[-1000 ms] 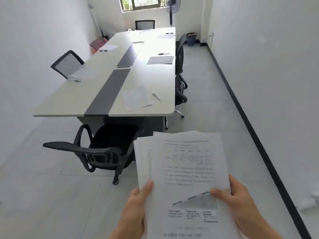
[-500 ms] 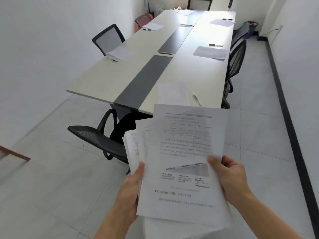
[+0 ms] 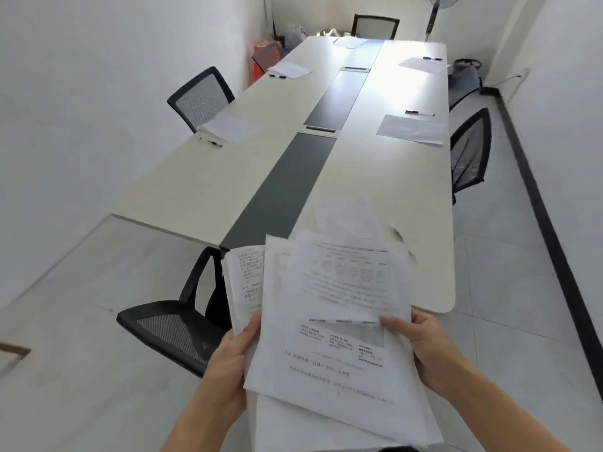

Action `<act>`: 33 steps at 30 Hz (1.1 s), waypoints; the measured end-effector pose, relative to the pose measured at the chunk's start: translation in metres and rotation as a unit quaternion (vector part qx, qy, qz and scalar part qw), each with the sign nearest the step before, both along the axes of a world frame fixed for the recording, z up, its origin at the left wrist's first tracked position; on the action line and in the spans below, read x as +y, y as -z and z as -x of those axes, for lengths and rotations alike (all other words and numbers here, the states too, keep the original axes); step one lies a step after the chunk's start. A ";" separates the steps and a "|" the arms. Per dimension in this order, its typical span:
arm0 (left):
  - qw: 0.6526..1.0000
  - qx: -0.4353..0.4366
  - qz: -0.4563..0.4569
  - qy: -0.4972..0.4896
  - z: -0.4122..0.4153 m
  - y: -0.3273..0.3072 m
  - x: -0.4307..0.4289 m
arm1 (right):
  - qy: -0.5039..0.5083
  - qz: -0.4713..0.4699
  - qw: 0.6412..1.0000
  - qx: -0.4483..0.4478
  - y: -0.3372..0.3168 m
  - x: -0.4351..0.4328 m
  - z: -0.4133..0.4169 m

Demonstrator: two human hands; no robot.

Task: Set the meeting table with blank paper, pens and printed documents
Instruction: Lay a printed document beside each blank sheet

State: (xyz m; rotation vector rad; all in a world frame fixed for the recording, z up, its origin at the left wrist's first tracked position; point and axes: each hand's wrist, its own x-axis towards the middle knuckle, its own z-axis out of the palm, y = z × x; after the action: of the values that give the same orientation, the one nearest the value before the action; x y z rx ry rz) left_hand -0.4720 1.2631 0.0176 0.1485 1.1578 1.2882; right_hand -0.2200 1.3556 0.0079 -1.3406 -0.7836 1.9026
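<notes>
Moved: the top sheet is riding higher on the printed documents than half a second ago, uncovering the lower lines of the page beneath. The table is looming closer, and the stack's upper edge is now overlapping its near end in the view.
Left grip: I am clasping the left edge of the printed documents, thumb lying on top, fingers hidden underneath. Several pages are fanning out leftward beyond the thumb.
Right grip: I am pinching the lower right corner of the top sheet, thumb pressing on its face.
Printed documents: I am holding them in the air before me, at the near end of the table, not resting on it.
Near right place: a blank paper is lying on the table, partly hidden by the stack, with a pen just beside it on the right.
Right side: the middle right paper and far right paper are each lying with a dark pen along the far edge.
Left side: the middle left paper and far left paper are each lying with a dark pen at the near edge.
Far end: one more sheet is lying there.
Centre strip: it is running dark along the table's length.
Near chair: it is standing at the table's near end.
</notes>
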 end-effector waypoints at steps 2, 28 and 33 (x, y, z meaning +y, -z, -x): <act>1.000 -0.002 0.006 -0.018 0.011 0.002 0.012 | -0.021 0.013 1.000 -0.017 0.009 0.019 0.011; 0.938 0.025 0.123 -0.325 0.110 -0.023 0.151 | -0.129 0.093 0.943 -0.291 0.166 0.409 0.294; 0.937 0.027 0.129 -0.324 0.118 -0.021 0.147 | -0.138 0.025 0.934 -0.328 0.166 0.407 0.291</act>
State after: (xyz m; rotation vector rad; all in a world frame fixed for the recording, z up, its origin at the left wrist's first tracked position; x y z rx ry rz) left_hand -0.5905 1.4101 0.0385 -0.4325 1.4762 1.6881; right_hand -0.5112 1.7625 -0.1580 -2.0272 -1.3097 1.6751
